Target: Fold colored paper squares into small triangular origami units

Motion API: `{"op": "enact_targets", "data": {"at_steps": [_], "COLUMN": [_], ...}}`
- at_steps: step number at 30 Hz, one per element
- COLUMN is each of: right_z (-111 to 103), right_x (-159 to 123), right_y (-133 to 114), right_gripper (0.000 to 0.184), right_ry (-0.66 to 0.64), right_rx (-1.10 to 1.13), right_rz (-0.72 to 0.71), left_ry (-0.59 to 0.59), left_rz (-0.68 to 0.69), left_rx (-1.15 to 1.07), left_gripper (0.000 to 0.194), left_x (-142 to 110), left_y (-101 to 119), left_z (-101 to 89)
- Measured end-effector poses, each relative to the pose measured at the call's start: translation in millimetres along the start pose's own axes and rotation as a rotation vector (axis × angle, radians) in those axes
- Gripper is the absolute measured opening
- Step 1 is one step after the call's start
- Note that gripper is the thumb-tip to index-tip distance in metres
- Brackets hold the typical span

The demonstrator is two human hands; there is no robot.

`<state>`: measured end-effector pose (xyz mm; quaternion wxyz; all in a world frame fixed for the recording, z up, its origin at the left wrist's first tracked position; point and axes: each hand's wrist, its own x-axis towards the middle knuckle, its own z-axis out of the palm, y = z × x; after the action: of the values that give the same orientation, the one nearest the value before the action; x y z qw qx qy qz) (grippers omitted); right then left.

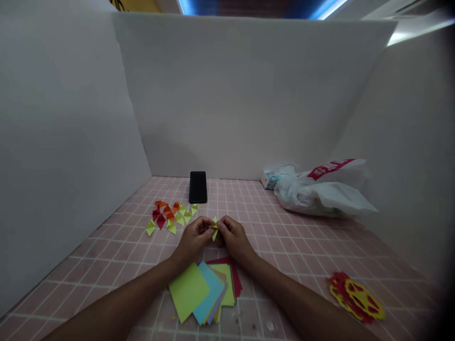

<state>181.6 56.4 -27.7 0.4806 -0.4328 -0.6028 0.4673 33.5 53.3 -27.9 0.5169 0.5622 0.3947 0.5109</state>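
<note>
Between my two hands is a small yellow folded paper piece (214,229), held just above the pink tiled surface. My left hand (195,234) pinches its left side with thumb and fingers. From the right, my right hand (233,236) grips the other side of the same piece. Below my wrists lies a fanned stack of square coloured paper (190,290), with yellow, blue, purple and red sheets showing. To the left of my hands, several small folded paper pieces (168,213) in orange, red and yellow lie scattered.
A black phone (198,187) lies behind the folded pieces. At the back right are a white plastic bag (316,194) with red print and a small box (269,179). Red and yellow cut-out shapes (359,297) lie front right. White panels (241,94) enclose the surface.
</note>
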Motion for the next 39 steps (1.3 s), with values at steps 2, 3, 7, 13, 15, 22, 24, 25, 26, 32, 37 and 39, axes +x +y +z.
{"op": "enact_targets", "data": {"at_steps": [2, 3, 7, 13, 15, 22, 24, 25, 26, 32, 37, 39], "right_z": [-2.0, -3.4, -8.7, -8.5, -8.1, -9.0, -8.9, -8.7, -8.6, -8.3, -7.8, -7.3], "right_x": [1.2, 2.0, 4.4, 3.2, 2.8, 1.1, 0.3, 0.1, -0.1, 0.6, 0.7, 0.3], "right_y": [0.1, -0.1, -4.7, -9.3, -7.4, -7.0, -8.3, -8.6, -8.7, -6.0, -4.1, -4.6], "right_gripper": [0.021, 0.017, 0.016, 0.002, 0.003, 0.005, 0.005, 0.006, 0.006, 0.007, 0.006, 0.007], "right_ry": [-0.008, -0.005, -0.011, -0.038, -0.002, 0.096, 0.103, 0.104, 0.105, 0.115, 0.126, 0.13], "right_rx": [0.049, 0.062, -0.008, -0.192, -0.197, -0.203, -0.221, -0.226, -0.228, -0.237, -0.224, -0.219], "right_rz": [-0.01, -0.025, -0.131, -0.239, -0.236, -0.237, -0.25, -0.254, -0.257, -0.274, -0.261, -0.259], "left_ry": [0.033, 0.053, 0.116, 0.072, 0.091, 0.092, 0.085, 0.083, 0.083, 0.077, 0.101, 0.093], "left_rz": [-0.007, -0.008, -0.002, 0.021, 0.047, 0.041, 0.037, 0.034, 0.031, 0.013, 0.028, 0.027], "left_rx": [0.018, 0.017, 0.0, 0.043, 0.034, 0.053, 0.047, 0.041, 0.037, 0.036, 0.026, 0.027], "left_gripper": [0.015, 0.015, 0.017, 0.017, 0.02, 0.015, 0.016, 0.016, 0.016, 0.015, 0.017, 0.017], "left_x": [1.2, 1.9, 3.0, 0.1, -0.3, 0.4, 0.4, 0.4, 0.2, -0.4, 0.2, 0.4], "left_y": [0.0, -0.1, 0.5, 1.2, 1.1, 2.3, 2.2, 2.1, 2.1, 3.4, 3.8, 3.2], "left_z": [-1.5, -2.1, -2.3, -0.2, 0.3, 0.5, 0.3, 0.3, 0.3, 1.2, 1.0, 0.8]}}
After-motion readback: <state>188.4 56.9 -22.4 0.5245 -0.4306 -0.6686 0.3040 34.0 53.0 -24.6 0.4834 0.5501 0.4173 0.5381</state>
